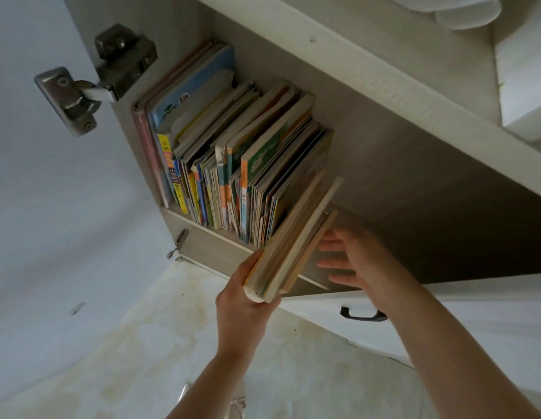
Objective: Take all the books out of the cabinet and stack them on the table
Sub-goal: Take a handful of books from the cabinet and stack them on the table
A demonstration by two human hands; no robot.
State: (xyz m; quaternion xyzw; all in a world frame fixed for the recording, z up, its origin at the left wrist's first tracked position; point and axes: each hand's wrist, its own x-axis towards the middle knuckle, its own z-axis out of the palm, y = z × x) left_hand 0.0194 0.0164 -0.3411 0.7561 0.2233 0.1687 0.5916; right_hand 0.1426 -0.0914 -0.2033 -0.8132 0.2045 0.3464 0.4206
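Observation:
A row of several thin, colourful books (pixel 227 152) stands upright on the shelf of an open pale cabinet (pixel 384 164). At the row's right end, a small bundle of books (pixel 293 240) leans out over the shelf's front edge. My left hand (pixel 242 300) grips the bundle's lower corner from beneath. My right hand (pixel 350 258) is just to the right of the bundle, inside the cabinet, with its fingers straight and spread; it holds nothing. No table is in view.
The cabinet door (pixel 51 207) stands open on the left, with a metal hinge (pixel 94 77) near its top. A white drawer front with a dark handle (pixel 362 316) lies below the shelf. A stained pale floor (pixel 172 343) shows beneath my arms.

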